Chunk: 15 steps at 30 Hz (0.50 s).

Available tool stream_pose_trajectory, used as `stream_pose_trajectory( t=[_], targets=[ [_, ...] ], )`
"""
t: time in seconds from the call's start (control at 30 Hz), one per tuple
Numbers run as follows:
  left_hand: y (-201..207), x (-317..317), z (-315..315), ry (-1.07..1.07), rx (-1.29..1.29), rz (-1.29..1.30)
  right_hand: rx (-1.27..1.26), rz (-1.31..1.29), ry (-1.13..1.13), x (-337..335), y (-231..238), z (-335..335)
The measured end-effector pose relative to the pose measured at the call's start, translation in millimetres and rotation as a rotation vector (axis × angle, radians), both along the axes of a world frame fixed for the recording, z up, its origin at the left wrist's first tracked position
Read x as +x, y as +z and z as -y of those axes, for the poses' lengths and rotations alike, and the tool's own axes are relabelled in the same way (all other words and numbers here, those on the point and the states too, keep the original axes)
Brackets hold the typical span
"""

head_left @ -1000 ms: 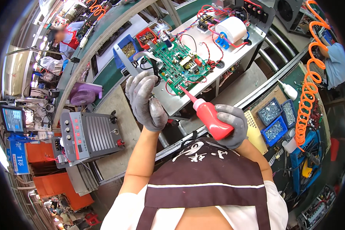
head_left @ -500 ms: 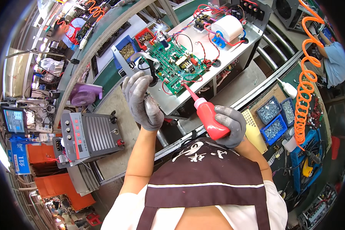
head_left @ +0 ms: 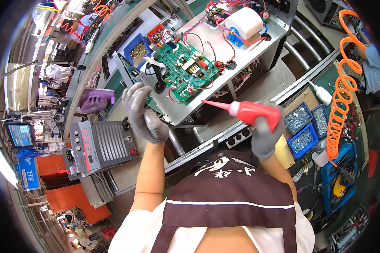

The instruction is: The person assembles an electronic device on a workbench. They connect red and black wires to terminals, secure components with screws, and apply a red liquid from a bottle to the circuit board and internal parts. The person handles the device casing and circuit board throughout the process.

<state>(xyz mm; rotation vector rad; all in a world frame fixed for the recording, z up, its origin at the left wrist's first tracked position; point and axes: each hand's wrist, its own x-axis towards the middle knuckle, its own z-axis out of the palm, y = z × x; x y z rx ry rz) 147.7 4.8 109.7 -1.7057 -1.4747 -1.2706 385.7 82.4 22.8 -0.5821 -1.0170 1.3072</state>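
Observation:
My right hand (head_left: 267,137), in a grey glove, is closed round a red squeeze bottle (head_left: 250,112) with a long pointed nozzle. The bottle lies nearly level, and its tip points left, clear of the green circuit board (head_left: 185,69). That board sits on a metal chassis (head_left: 215,88) and carries many components and several wires. My left hand (head_left: 144,116), gloved too, is raised by the chassis's left corner. It holds nothing; its fingers are partly curled and the thumb stands apart. A white cylinder (head_left: 243,23) is mounted at the chassis's far right.
Blue bins of small metal parts (head_left: 302,141) and a white bottle (head_left: 322,93) stand at right. An orange coiled hose (head_left: 340,88) hangs there. A grey machine with knobs (head_left: 101,145) sits at left, near a purple fan (head_left: 93,101). Another person (head_left: 372,67) is at the far right.
My right hand has drawn the red bottle's tip off the board and swung the bottle level, moving up and right. My left hand has shifted slightly left in the picture.

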Motion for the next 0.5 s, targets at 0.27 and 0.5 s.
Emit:
stream_pose_trajectory(
  t=[0.27,0.5],
  targets=[
    [-7.1,4.4,-5.7,-0.017,0.031,0.085,-0.596,-0.015,0.298,29.6,-98.4,-30.4],
    [-8.0,0.3,-3.6,-0.081,0.028,0.057,-0.738,0.022,0.089,-21.9,-154.6,14.7]
  ],
)
